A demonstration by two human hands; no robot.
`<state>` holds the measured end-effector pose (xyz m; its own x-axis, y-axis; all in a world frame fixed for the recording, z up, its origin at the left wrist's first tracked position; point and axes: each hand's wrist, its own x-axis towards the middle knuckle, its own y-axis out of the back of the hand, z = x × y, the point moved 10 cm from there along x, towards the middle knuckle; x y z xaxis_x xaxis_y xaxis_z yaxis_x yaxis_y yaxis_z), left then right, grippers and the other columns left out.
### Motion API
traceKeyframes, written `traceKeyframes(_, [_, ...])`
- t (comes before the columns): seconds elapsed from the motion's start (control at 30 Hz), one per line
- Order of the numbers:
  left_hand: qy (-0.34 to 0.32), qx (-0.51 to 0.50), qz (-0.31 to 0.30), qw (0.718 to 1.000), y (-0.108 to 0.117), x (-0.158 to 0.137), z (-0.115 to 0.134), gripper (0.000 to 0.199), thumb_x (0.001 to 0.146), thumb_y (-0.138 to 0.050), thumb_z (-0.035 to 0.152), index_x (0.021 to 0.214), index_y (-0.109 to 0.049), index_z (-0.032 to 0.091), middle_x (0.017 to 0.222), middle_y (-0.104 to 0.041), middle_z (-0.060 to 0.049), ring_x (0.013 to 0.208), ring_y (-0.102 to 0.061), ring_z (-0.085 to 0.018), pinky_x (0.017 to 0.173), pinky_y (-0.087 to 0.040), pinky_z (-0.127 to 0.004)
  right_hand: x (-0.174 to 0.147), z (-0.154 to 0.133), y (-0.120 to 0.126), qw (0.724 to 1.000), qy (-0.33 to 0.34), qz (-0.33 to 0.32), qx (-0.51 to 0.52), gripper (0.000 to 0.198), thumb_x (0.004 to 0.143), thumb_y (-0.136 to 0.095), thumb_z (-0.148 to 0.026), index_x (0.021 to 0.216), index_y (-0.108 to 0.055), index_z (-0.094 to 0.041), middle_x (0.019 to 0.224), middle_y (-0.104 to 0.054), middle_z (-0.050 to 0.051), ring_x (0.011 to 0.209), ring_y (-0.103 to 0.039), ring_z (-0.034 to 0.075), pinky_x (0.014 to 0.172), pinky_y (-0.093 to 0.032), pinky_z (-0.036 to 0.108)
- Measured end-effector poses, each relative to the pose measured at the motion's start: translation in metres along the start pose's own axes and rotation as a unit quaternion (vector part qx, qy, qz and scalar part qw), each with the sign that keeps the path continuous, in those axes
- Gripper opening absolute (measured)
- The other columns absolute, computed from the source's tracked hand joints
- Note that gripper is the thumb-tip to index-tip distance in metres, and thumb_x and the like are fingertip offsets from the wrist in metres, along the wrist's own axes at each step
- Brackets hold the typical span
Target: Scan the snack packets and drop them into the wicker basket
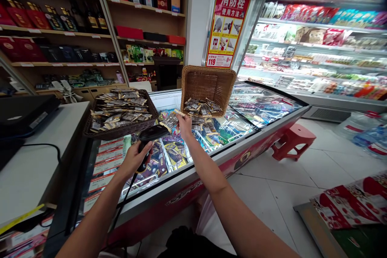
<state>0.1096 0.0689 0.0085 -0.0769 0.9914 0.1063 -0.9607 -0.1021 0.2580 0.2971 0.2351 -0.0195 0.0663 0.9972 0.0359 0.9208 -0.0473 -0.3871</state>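
Observation:
My left hand (135,159) is wrapped round the handle of a black handheld barcode scanner (152,132), whose cord hangs down past my forearm. Pinched in my right hand (184,124) is a small flat snack packet (169,121), just beyond the scanner's head. To the left, a dark woven basket (121,131) is heaped with similar packets. A lighter wicker basket (208,84) is tipped toward me beyond my right hand, with more packets in its lower part and some lying on the glass below it.
Both baskets rest on a glass-topped chest freezer (181,179) full of packaged goods. A white counter (65,137) stands at the left. A red plastic stool (294,141) and water jugs (358,125) are on the floor at right. Shelves (151,8) and a refrigerated display (317,44) line the back.

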Motion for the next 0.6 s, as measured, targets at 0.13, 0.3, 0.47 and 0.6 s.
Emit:
traceKeyframes(0.13, [-0.001,-0.007,0.004,1.0,0.0015,0.0001,-0.0019,0.058,0.08,-0.068,0.077,0.074,-0.058,0.021,0.058,-0.057,0.002,0.046,-0.052,-0.013,0.048,-0.044,-0.027,0.0012,0.0019,0.0004,1.0,-0.001,-0.003,-0.004,0.031,0.085,-0.076,-0.044,0.077,-0.057,-0.022,0.041,-0.043,-0.011,0.034,-0.037,0.009,0.039,-0.027,0.024])
traceKeyframes(0.3, [0.001,-0.003,0.005,1.0,0.0026,0.0003,-0.0069,0.056,0.084,-0.067,0.075,0.073,-0.058,0.021,0.056,-0.058,0.001,0.045,-0.052,-0.013,0.048,-0.045,-0.027,0.0026,0.0052,0.0013,1.0,-0.008,0.003,-0.002,0.026,0.085,-0.075,-0.04,0.079,-0.058,-0.022,0.042,-0.046,-0.01,0.036,-0.039,0.01,0.039,-0.028,0.024])
traceKeyframes(0.47, [-0.003,-0.008,0.014,1.0,0.0032,-0.0001,-0.0055,0.055,0.083,-0.068,0.075,0.073,-0.058,0.021,0.055,-0.056,0.002,0.044,-0.051,-0.013,0.046,-0.043,-0.026,0.0024,0.0042,0.0017,1.0,-0.005,0.005,-0.003,0.026,0.087,-0.073,-0.038,0.075,-0.056,-0.022,0.04,-0.041,-0.011,0.033,-0.036,0.009,0.038,-0.027,0.023])
traceKeyframes(0.6, [-0.009,0.013,0.0,1.0,0.0034,0.0009,-0.0055,0.055,0.085,-0.066,0.074,0.073,-0.06,0.021,0.052,-0.057,0.002,0.044,-0.052,-0.014,0.048,-0.044,-0.026,0.0034,0.0031,0.0019,1.0,-0.003,-0.004,0.003,0.029,0.085,-0.074,-0.038,0.073,-0.053,-0.023,0.039,-0.038,-0.012,0.032,-0.035,0.008,0.038,-0.026,0.023])
